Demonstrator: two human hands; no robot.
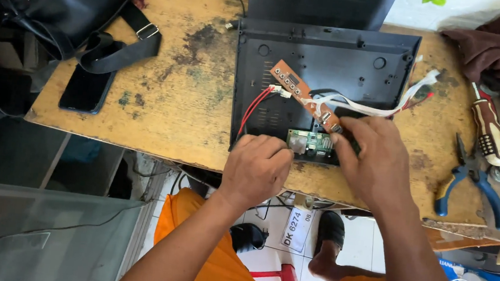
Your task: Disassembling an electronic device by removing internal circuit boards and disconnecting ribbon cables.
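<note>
a small green circuit board [311, 143] lies flat at the near edge of the open black casing [327, 63].

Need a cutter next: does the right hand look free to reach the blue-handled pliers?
Probably yes: the blue-handled pliers lie uncovered on the wooden table just beside the right hand, though its fingers are on the brown circuit strip.

Open casing [327, 63] mid-table [193, 112], boards inside
Small board [311, 143] at its near edge, long board [301, 94] behind; phone [86, 91] left, pliers [476, 179] right
</note>
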